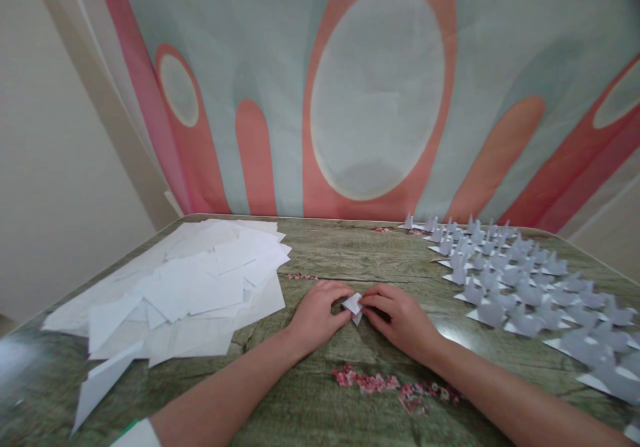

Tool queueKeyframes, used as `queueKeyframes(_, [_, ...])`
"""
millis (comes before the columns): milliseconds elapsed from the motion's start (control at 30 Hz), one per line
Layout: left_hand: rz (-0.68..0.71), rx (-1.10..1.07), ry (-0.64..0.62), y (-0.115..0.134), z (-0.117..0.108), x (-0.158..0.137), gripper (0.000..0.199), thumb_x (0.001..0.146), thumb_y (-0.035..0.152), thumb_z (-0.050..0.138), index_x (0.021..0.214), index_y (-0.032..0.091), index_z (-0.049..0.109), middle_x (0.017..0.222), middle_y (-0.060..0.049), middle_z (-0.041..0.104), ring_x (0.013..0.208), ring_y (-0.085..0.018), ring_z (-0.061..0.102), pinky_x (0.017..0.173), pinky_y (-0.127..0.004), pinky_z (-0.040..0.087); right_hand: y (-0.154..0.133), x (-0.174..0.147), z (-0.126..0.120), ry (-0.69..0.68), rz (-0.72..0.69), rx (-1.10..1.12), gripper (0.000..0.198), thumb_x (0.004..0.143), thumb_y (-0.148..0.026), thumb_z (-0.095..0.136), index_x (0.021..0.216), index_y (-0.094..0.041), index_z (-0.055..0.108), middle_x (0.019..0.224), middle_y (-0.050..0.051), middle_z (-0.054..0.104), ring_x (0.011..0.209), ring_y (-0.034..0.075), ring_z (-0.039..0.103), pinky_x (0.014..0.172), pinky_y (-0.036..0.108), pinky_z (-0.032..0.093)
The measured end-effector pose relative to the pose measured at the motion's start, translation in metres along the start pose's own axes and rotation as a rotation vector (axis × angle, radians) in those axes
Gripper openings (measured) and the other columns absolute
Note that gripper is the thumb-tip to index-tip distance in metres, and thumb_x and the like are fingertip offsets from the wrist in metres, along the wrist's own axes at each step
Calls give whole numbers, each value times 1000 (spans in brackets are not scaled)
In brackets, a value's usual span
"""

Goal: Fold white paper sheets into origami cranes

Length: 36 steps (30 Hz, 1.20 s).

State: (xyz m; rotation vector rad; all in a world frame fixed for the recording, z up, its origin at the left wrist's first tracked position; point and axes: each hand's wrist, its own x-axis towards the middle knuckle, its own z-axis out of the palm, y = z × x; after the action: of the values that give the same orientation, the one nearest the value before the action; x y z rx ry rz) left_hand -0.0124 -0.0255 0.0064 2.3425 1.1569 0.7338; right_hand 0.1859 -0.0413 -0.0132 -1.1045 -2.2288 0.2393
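Note:
A small folded piece of white paper [353, 306] is held between my two hands at the middle of the table. My left hand [321, 310] pinches its left side, thumb below and fingers above. On the other side, my right hand [399, 315] grips the right edge with thumb and fingertips. The paper shows triangular folds, with one point facing toward me. Fingertips partly cover its edges.
A loose heap of white paper sheets [200, 280] spreads over the left, with one folded sheet [105, 384] nearer me. Rows of folded white paper figures [530, 290] stand at the right. The wood-patterned table [280, 394] has printed pink flowers [370, 382]. A patterned curtain [285, 54] hangs behind.

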Motion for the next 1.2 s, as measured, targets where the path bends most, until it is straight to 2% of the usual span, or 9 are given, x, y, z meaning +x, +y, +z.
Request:
queueKeyframes(100, [-98,91,70,1,2,1,20,68,25,67,87,21,65,92,-3,60,91,-20,53,81,-31,40,0,-1,1,24,-14,-47,18,83,-17,52,93,-24,65,91,4,63,82,16,57,75,29,46])
queueKeyframes(200, [-144,162,86,5,1,2,18,67,32,68,79,20,64,84,-3,59,86,-21,53,77,-32,40,-1,-2,1,27,-29,-79,19,82,-15,51,94,-22,64,93,5,62,84,17,57,76,30,45])
queueKeyframes(467, [-249,164,-4,-2,2,13,19,61,37,68,71,21,67,71,-2,63,71,-19,57,64,-27,40,-9,8,0,-38,11,41,24,76,-7,52,94,-18,62,92,6,59,85,17,55,76,31,45])
queueKeyframes(633, [-236,139,6,-5,5,12,22,64,39,66,76,20,68,73,-2,65,70,-18,57,64,-26,41,-6,20,8,8,95,120,17,75,-7,53,81,-18,66,80,4,60,79,17,55,72,29,45])
queueKeyframes(800, [-183,92,10,-3,1,4,22,70,37,62,83,20,68,80,-2,65,78,-18,57,72,-26,41,-2,22,14,46,140,158,18,76,-8,54,83,-18,67,79,4,60,76,16,56,69,27,44])
queueKeyframes(1033, [-80,-41,-145,-6,-14,8,25,75,18,50,92,21,69,83,-1,67,76,-16,58,72,-24,42,-2,21,13,56,155,211,16,78,-12,55,82,-20,69,78,4,61,75,16,56,69,28,44])
queueKeyframes(1200, [-101,-29,-111,-9,-12,8,24,81,24,48,91,20,69,85,-3,67,81,-18,57,75,-27,42,-2,20,12,71,160,233,17,78,-13,55,84,-20,69,78,3,62,74,16,56,68,27,44])
